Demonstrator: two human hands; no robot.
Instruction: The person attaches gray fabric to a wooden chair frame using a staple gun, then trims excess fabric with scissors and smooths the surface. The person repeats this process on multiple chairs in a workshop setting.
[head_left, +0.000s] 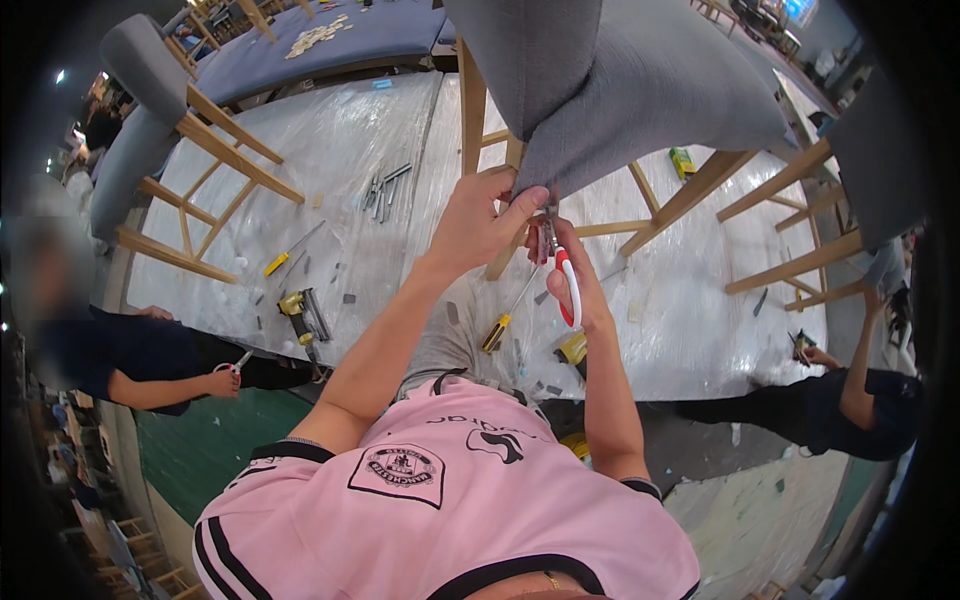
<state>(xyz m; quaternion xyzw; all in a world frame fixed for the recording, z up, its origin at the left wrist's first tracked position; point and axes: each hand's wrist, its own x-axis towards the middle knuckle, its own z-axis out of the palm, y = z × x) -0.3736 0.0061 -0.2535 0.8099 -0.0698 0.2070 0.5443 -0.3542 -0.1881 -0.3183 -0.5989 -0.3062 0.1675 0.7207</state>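
Note:
In front of me a chair with grey fabric upholstery (650, 95) and pale wooden legs stands on a plastic-covered table. My left hand (478, 222) is closed at the lower corner of its cover, pinching the fabric edge between thumb and fingers. Just right of it, my right hand (588, 285) grips a pair of scissors (569, 290) with red and white handles. The blades point up toward the fabric by my left thumb, and their tips are hard to make out. Below my hands lies a screwdriver (495, 334) with a yellow and black handle.
Other grey chairs stand left (238, 160) and right (845, 243). The table holds metal rods (388, 188), another screwdriver (277, 263), a nail gun (298, 312), a second yellow tool (572, 349) and a yellow-green box (682, 163). Co-workers sit left (150, 350) and right (850, 410).

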